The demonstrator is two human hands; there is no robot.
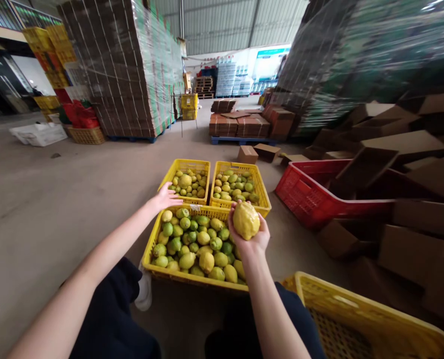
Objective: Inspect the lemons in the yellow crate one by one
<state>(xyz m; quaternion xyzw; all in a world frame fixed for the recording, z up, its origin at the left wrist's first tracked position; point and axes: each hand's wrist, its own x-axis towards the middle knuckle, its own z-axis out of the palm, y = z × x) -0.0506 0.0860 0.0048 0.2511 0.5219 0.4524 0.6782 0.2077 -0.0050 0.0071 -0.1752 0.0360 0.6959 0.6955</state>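
R arm: fingers cup 1 lemon.

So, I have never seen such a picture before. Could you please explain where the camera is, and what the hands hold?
There is no machine here: a person works bare-handed, and the picture comes from a camera worn on their head, looking forward and down. The right hand holds a large, bumpy yellow fruit. The left hand is open near the far left crate; I see nothing held in it. On the floor ahead stand that crate, the far right crate and the near crate, all containing yellow or greenish fruit.
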